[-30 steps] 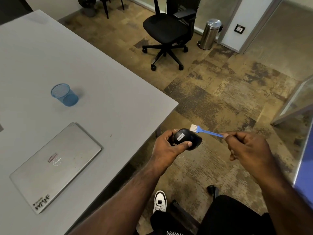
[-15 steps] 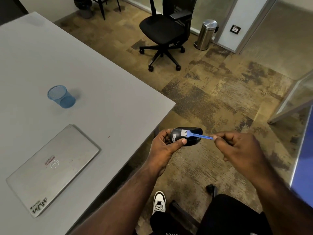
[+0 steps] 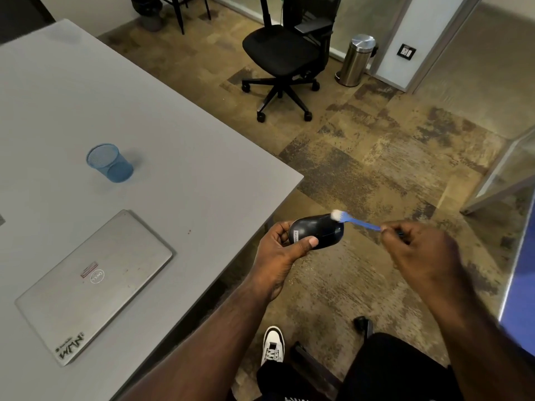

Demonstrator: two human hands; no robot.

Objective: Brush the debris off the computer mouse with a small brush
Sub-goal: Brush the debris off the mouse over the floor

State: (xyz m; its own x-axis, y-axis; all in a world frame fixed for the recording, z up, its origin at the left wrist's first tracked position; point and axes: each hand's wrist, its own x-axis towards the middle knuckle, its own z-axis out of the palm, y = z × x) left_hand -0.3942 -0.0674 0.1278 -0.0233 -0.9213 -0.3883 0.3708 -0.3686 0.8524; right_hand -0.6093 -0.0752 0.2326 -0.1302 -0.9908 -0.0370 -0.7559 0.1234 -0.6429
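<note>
1. Left hand (image 3: 279,250) is closed around the black computer mouse (image 3: 317,230), thumb pressed across its near side over a white label, fingers curled behind it. The mouse is held in the air just off the corner of the grey table (image 3: 179,146), above the carpeted floor (image 3: 362,157), not resting on anything.
2. Right hand (image 3: 419,250) is closed in a pinch on the near end of the small blue brush (image 3: 357,222); its handle runs left and slightly up from the fingertips (image 3: 386,228).
3. White bristles (image 3: 336,215) touch the top far edge of the mouse, at its right end. They look blurred.
4. Both forearms reach forward from the bottom of the view and stay apart, with open floor between and beyond them.
5. Table edge runs diagonally from the corner near the left hand down toward the person; the left wrist hangs just beside that edge.
6. On the table, a closed silver laptop (image 3: 95,285) lies well left of the hands, and a blue mesh cup (image 3: 111,163) stands farther back, apart from it.
7. Across the floor, a black office chair (image 3: 283,59) and a steel bin (image 3: 357,59) stand well away from the hands.
8. A white shoe (image 3: 272,344) shows on the floor below the forearms.
</note>
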